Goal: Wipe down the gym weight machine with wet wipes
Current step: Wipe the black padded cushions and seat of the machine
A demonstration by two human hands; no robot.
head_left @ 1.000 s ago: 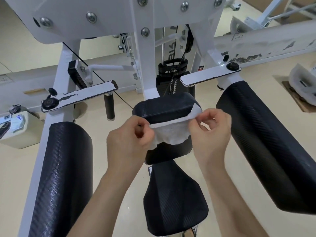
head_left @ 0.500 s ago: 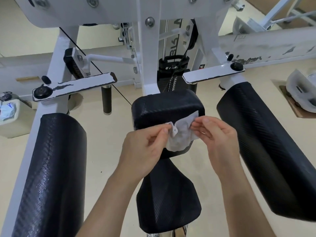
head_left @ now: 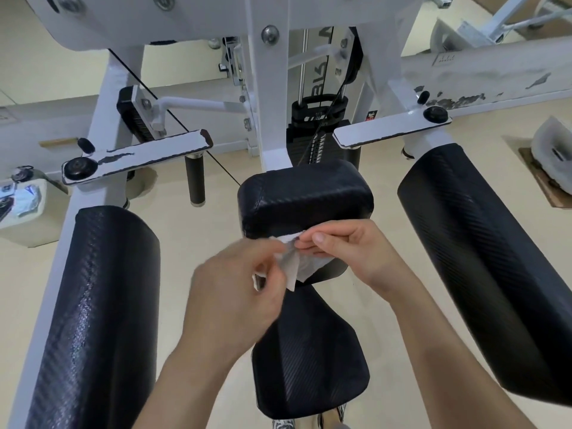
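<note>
Landmark: the square black textured vinyl back pad (head_left: 305, 193) on the machine's white centre post.

Nearest, below the back pad: narrow black vinyl seat pad (head_left: 309, 360). Not touched by either hand.

Just in front of the back pad's lower edge: left hand (head_left: 235, 292) and right hand (head_left: 346, 258), both pinched closed on one crumpled white wet wipe (head_left: 298, 264). Left thumb and fingers grip its lower-left part, right fingertips its upper edge. Wipe is bunched between the hands and held off the pad, not pressed flat on any surface.

Either side of the back pad: long black vinyl left arm pad (head_left: 99, 320) and matching right arm pad (head_left: 489, 258). Left one shows glossy patches; wet or only reflective, cannot tell.

Behind the back pad: white steel frame (head_left: 266, 88) with chipped paint, black weight stack (head_left: 318, 140).

Judgement: wipe is being folded or readied, not wiping now. No surface can be confirmed as done; seat, pads and frame presumably remain.
</note>
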